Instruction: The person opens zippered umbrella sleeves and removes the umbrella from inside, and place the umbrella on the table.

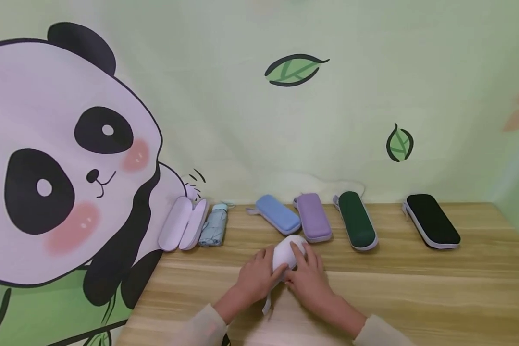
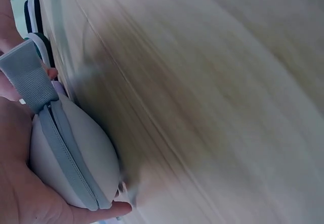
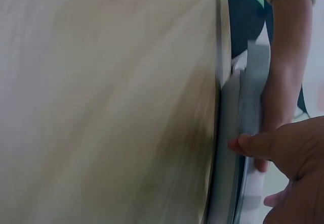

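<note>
A white zip case (image 1: pixel 284 252), shaped like a glasses case, is between both hands near the middle of the wooden table. My left hand (image 1: pixel 255 276) grips its left side. From the right, my right hand (image 1: pixel 309 281) holds it, fingers over the top and thumb at the near edge. In the left wrist view, a grey zipper band (image 2: pixel 71 158) runs along the case and a grey fabric strap (image 2: pixel 28 77) sticks out at one end. The right thumb (image 3: pixel 258 145) presses by the zipper seam in the right wrist view. Whether the zip is partly undone, I cannot tell.
Along the back stand a lilac case lying open (image 1: pixel 175 226), a folded light-blue umbrella (image 1: pixel 215 227), and closed cases: blue (image 1: pixel 278 214), purple (image 1: pixel 313 217), green (image 1: pixel 355 220) and black (image 1: pixel 432 220). Behind them hangs a panda-printed backdrop (image 1: pixel 225 120).
</note>
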A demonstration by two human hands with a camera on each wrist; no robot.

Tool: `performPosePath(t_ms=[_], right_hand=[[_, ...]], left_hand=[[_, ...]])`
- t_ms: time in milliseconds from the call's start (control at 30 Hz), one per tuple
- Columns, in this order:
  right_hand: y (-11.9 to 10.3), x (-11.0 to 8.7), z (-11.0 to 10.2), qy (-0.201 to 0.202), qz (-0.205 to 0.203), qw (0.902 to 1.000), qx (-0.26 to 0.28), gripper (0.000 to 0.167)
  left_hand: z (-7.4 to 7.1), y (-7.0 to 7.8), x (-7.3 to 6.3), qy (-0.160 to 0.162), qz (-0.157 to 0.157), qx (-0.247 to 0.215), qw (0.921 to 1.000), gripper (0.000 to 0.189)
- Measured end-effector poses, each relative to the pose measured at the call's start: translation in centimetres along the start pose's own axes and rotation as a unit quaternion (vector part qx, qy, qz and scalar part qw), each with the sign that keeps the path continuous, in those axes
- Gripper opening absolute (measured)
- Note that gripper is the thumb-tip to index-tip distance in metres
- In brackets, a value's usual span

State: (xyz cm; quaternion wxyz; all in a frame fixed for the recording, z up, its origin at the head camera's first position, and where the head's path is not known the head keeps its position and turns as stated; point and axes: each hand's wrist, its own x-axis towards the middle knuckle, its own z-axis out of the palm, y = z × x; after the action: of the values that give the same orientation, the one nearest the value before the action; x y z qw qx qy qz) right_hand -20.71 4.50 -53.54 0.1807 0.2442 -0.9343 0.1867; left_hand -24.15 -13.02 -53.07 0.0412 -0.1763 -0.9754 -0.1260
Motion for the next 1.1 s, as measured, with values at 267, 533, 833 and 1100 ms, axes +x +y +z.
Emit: performPosePath(t_ms=[267, 533, 833, 1100], right_hand=[[-0.3, 0.2, -0.6, 0.016, 0.0, 0.9999, 0.003, 0.008], [1.6, 0.1, -3.0, -0.055, 0.042, 0.9966, 0.046, 0.015], [5.3, -0.6, -7.2, -0.088, 0.108, 0.9885, 0.06, 0.073], [5.7, -0.7, -6.6, -0.119, 0.111, 0.9833, 0.08, 0.081]], left_hand=[[0.1, 0.6, 0.9, 0.01, -0.015, 0.008, 0.9998, 0.066], [-0.6, 0.4, 0.3, -0.024, -0.016, -0.011, 0.9995, 0.07], [-3.7, -0.5, 1.1, -0.14, 0.115, -0.006, 0.9834, 0.074], [-5.5, 0.3, -0.3, -0.111, 0.258, 0.136, 0.9499, 0.068]])
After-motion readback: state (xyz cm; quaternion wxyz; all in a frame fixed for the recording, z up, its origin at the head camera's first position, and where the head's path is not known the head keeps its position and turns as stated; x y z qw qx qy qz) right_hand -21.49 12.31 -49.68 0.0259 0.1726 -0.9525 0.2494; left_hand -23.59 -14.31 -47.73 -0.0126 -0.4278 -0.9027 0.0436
